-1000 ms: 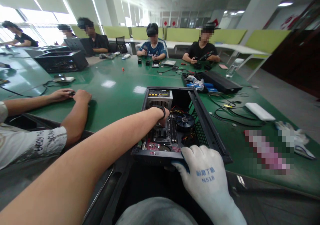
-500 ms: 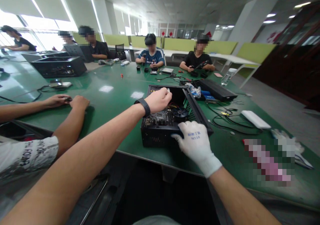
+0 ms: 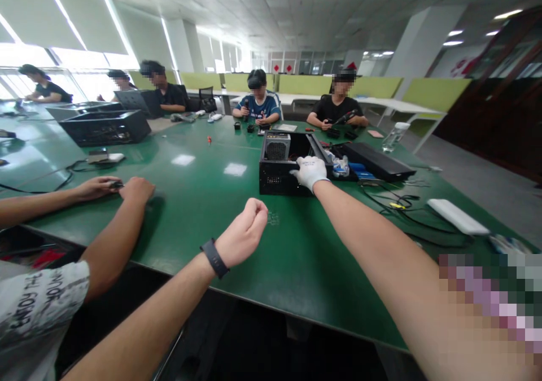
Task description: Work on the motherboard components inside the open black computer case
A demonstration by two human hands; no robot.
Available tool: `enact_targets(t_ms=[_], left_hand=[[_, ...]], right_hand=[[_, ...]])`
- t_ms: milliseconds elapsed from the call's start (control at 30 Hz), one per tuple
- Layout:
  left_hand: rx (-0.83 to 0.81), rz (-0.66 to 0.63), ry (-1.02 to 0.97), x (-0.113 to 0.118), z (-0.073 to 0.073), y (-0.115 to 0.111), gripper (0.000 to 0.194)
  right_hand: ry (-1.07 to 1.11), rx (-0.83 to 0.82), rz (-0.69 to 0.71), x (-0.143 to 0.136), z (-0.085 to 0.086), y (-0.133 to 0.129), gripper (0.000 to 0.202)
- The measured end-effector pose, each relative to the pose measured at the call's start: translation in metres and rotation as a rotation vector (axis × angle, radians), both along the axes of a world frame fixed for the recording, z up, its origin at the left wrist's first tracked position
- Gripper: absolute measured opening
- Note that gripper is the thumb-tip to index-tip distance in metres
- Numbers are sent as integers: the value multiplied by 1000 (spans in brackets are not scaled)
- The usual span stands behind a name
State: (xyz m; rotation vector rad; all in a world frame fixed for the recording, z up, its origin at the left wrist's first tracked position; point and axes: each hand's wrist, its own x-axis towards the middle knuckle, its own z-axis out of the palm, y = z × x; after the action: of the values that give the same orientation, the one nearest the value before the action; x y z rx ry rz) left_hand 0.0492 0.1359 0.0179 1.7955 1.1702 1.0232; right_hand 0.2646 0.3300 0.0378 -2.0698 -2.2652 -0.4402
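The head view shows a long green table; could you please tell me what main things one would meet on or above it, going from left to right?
Open black case, small orange-red item, bare left hand, computer case, black flat panel, white oblong block.

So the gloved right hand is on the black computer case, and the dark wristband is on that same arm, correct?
No: the head view shows the dark wristband on the wrist of the left hand. The gloved right hand is on the black case.

Head-worn camera looks forward and down across the green table (image 3: 203, 211).
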Motion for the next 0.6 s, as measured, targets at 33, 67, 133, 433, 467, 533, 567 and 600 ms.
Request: enact_targets(t_ms=[33,67,133,433,467,533,567,600], left_hand=[[-25,-13,12,-3,-4,-6,19],[-51,-26,19,-5,-7,-11,19],[-80,-35,21,-10,-12,-19,20],[-9,-5,61,-17,-3,-8,28],[21,-2,53,-15,2,-4,30],[96,-11,42,-11,14,3,37],[135,-19,43,-9,21,8,38],[177,-28,52,-5,29,12,38]], right_hand=[[2,-6,-3,-1,1,8,42],[5,-11,-4,-1,2,14,42],[8,-18,0,-1,3,21,42],[-3,13,57,5,-7,-9,43],[-4,19,64,5,-8,-18,44],[-7,37,78,6,-12,-41,45],[-8,48,86,6,-14,-55,46],[-8,60,95,7,-16,-70,47]])
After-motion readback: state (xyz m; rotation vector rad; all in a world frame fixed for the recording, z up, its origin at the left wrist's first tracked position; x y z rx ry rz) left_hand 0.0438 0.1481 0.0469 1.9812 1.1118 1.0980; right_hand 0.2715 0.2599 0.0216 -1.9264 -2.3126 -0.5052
